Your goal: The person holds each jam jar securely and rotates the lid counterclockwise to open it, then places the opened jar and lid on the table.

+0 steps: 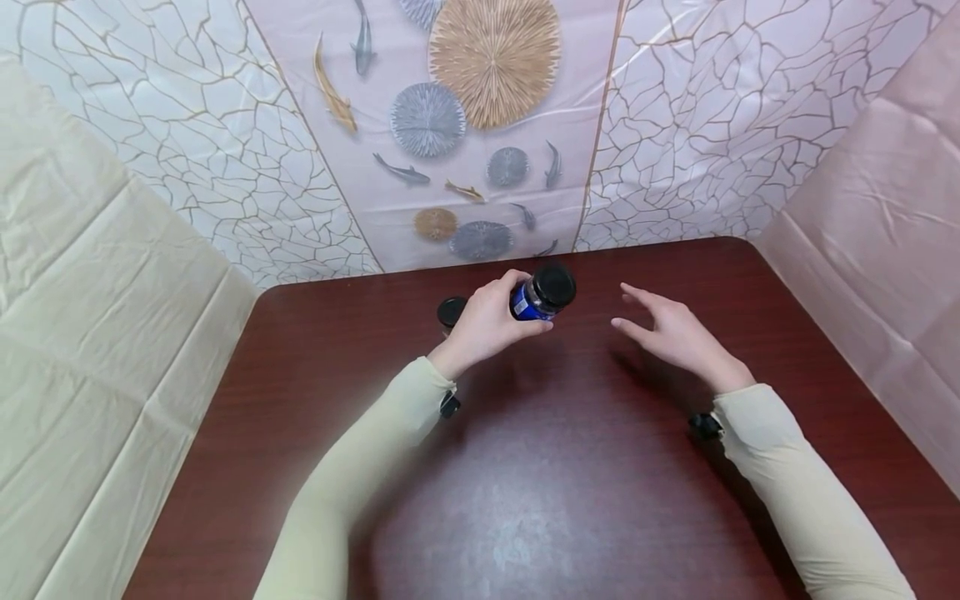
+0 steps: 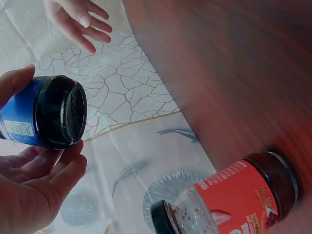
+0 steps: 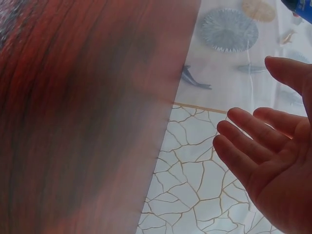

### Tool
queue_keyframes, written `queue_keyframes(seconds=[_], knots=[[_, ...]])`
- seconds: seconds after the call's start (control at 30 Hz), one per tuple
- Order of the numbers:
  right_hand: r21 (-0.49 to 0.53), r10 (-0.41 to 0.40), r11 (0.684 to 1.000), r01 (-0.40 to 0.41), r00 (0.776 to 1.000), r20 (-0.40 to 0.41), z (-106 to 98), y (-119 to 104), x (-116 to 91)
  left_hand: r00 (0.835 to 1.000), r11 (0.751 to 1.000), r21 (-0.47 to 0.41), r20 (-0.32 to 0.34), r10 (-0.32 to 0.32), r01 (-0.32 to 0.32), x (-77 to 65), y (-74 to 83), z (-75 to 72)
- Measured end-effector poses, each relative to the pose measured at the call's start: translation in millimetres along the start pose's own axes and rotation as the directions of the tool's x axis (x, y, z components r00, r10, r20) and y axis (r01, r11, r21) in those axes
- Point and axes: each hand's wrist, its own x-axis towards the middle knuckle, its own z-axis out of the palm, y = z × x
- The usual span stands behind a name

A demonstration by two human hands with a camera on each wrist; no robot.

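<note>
My left hand (image 1: 491, 321) holds a dark jar with a blue label (image 1: 534, 300) above the far part of the table, thumb and fingers round its side. The jar is tilted, and its black lid faces up toward the head camera. In the left wrist view, the blue-label jar (image 2: 44, 112) shows a barcode and a dark, rounded end. A second jar, with a red label (image 2: 239, 195) and a dark lid, stands on the table beside the left hand; in the head view that hand mostly hides it. To the right, my right hand (image 1: 675, 333) hovers with fingers extended, holding nothing.
The dark red-brown table (image 1: 517, 500) reaches back to a patterned cloth (image 1: 480, 167) with fish and round motifs. Plain cloth walls hang at the left (image 1: 97, 333) and right (image 1: 877, 250). Each wrist carries a small black device.
</note>
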Motion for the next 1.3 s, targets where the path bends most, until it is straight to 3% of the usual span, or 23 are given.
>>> queue_keyframes(seconds=[0.7,1.07,1.3], knots=[[0.025,-0.062,0.998,0.063,0.998,-0.013,-1.0,-15.5,0.0,0.999,0.991,0.131,-0.021,0.040,-0.037,-35.9,10.4,3.0],[0.027,-0.108,0.994,0.108,0.994,-0.028,-4.3,-29.0,-2.2,0.997,0.990,0.125,-0.035,0.068,-0.063,-46.4,7.8,5.6],[0.043,-0.161,0.985,0.165,0.983,-0.084,-7.0,-40.7,-3.6,0.998,0.992,0.114,-0.019,0.059,-0.057,-51.3,3.8,8.9]])
